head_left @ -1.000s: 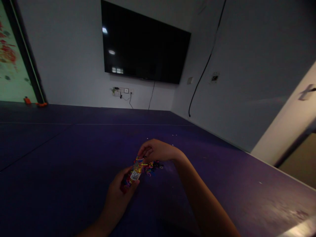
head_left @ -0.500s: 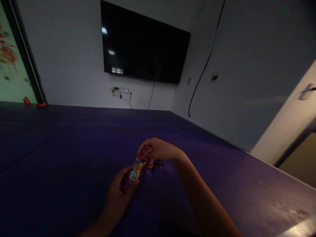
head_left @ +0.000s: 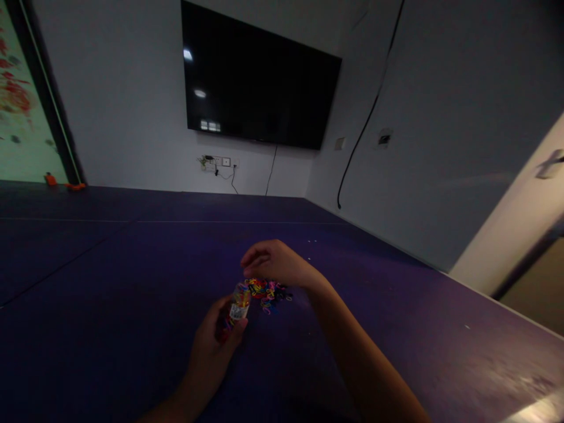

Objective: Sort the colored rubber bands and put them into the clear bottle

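Labelled clear container (head_left: 238, 312) of coloured bands (head_left: 242, 299) slants in the left hand (head_left: 213, 336), which grasps its lower body, presumably leaving the upper end free. The right hand (head_left: 272, 264) curls near that end and the loose bands (head_left: 268, 291) on the purple floor (head_left: 132, 282); whether it holds anything is unclear.

Loops (head_left: 259, 288) in yellow, red, pink, blue and black; see-through bottle (head_left: 242, 295) with a white label (head_left: 238, 311); purple floor (head_left: 132, 276); black television (head_left: 259, 76); red-blotched pale green panel (head_left: 22, 126)
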Motion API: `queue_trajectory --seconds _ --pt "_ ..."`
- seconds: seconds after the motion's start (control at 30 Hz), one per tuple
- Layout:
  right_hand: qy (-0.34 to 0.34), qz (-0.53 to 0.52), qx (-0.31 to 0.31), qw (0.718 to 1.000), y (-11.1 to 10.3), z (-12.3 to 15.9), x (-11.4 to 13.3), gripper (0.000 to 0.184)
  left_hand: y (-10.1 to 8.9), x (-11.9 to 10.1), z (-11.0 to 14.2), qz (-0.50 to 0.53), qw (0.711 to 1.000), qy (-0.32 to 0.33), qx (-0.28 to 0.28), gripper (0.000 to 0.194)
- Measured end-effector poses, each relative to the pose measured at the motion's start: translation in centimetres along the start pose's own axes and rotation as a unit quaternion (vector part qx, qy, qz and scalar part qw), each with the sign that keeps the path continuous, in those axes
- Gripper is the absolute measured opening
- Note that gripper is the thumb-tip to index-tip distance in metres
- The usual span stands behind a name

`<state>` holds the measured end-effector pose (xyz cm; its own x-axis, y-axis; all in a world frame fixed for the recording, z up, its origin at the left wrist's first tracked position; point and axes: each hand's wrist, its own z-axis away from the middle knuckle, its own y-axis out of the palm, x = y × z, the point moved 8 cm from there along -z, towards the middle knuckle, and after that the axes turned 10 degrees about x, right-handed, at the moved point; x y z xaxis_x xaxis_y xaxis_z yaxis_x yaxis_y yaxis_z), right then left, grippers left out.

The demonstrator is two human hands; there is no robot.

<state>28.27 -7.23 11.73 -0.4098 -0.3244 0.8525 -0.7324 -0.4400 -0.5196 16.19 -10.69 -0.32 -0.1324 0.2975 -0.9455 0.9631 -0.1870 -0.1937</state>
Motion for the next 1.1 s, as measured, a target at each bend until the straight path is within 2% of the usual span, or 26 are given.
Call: queue_trajectory --seconds 0.1,0.23,0.3,0.5,0.67,0.73,0.87,0.97,1.1 --pt "-0.012 0.038 0.014 0.999 -0.6 0.3 -0.2 0.03 0.1 0.7 -0.1 0.014 1.0 -0.007 0.006 0.046" --pt "0.026 0.056 0.107 0.992 0.1 0.4 -2.0 0.05 0.2 1.1 -0.1 0.023 1.0 0.002 0.008 0.043" --pt "0.032 0.043 0.135 0.989 0.7 0.4 -2.4 0.048 0.2 0.9 -0.1 0.021 1.0 0.007 0.009 0.043" --pt "0.015 0.038 0.101 0.994 0.9 -0.2 -1.7 0.019 0.0 0.5 0.0 0.018 1.0 0.008 -0.003 0.044" --pt "-0.018 0.083 0.072 0.994 1.1 -0.5 -1.0 0.013 0.3 0.7 0.0 0.001 1.0 0.005 0.012 0.045" --pt "-0.022 0.121 0.059 0.991 1.3 -0.6 -0.7 0.016 0.2 0.6 0.0 -0.015 1.0 0.015 0.007 0.044" --pt "-0.025 0.236 0.035 0.971 1.7 -0.4 -0.1 0.035 0.1 0.0 0.2 -0.047 0.998 0.051 -0.002 0.041" --pt "-0.039 0.288 0.048 0.956 2.4 -0.3 0.1 0.046 0.1 -0.6 0.3 -0.085 0.994 0.072 -0.008 0.038" --pt "-0.041 0.321 0.08 0.943 3.4 -0.6 -0.8 0.05 0.1 -1.2 0.7 -0.122 0.987 0.103 -0.008 0.036"
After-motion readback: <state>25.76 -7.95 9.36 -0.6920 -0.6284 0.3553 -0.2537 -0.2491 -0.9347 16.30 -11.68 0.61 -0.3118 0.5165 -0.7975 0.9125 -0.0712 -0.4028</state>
